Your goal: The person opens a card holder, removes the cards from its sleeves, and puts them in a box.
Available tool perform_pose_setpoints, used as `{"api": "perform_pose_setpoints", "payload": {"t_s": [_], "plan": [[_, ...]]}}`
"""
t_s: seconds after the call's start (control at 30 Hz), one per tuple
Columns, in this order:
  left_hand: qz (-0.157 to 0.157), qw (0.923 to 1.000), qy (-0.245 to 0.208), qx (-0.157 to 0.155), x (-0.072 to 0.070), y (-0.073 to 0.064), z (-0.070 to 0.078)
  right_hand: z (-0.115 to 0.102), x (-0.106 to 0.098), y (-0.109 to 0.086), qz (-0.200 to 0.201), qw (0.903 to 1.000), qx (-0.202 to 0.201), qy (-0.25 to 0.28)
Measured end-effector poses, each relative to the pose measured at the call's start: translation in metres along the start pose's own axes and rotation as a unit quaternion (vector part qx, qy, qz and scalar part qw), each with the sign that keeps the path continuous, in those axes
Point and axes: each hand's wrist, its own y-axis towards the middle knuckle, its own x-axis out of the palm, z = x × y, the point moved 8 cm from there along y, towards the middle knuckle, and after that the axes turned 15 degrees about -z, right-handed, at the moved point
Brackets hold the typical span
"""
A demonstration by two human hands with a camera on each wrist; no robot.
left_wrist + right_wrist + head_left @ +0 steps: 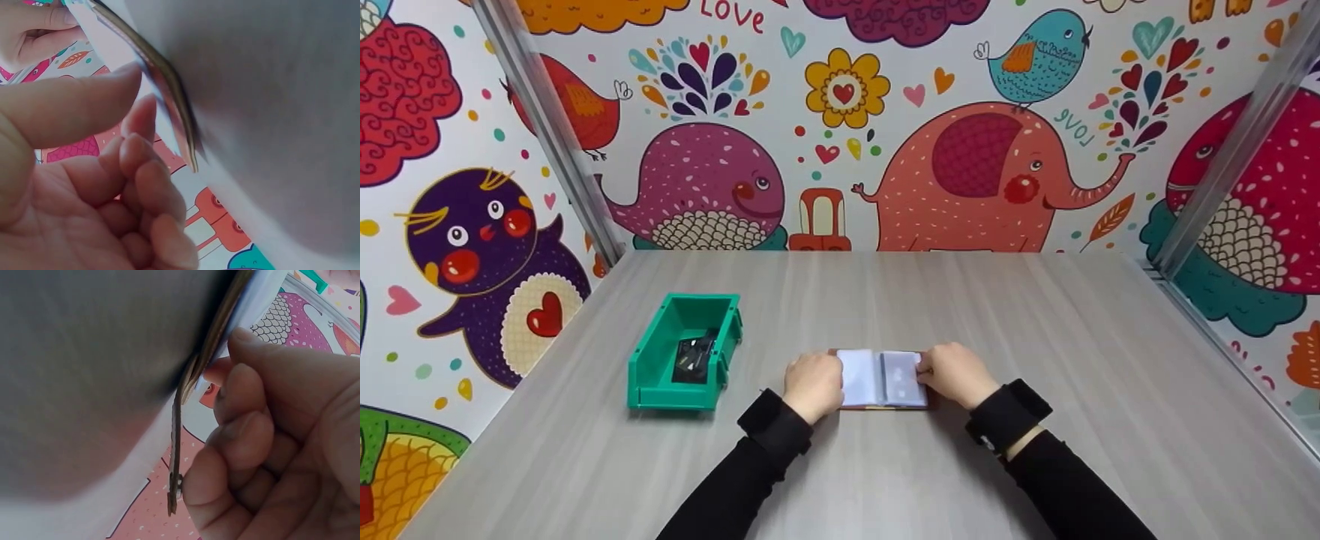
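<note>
A small card holder [901, 379] lies spread open on the table between both hands, showing clear plastic sleeves and a thin brown cover. At its left edge is my left hand [814, 386]; thumb and curled index finger meet the sleeves beside the cover edge [171, 84] in the left wrist view. My right hand [960, 373] pinches the right-hand sleeves near their outer edge with thumb and index finger. In the right wrist view, the cover's strap [175, 439] with a metal snap sticks out beside the other curled fingers.
A green plastic bin [645, 394] stands on the table to the left, with a dark packet [694, 358] inside. The wood-grain table [1035, 315] ends at printed wall panels [825, 97] behind and at the sides. Metal posts [547, 127] mark the corners.
</note>
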Motion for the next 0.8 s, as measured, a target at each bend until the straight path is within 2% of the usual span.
{"api": "perform_pose_setpoints", "payload": {"t_s": [0.27, 0.47, 0.8], "plan": [[0.004, 1.0000, 0.007, -0.001, 0.000, 0.000, 0.001, 0.005, -0.005, 0.000, 0.016, 0.9997, -0.001, 0.017], [-0.001, 1.0000, 0.008, -0.005, 0.001, 0.000, 0.001, 0.009, -0.007, 0.005, 0.025, 0.9987, 0.029, 0.034], [0.002, 0.9999, 0.011, -0.003, 0.001, -0.001, 0.002, 0.014, -0.009, 0.014, 0.019, 0.9979, 0.055, 0.029]]}}
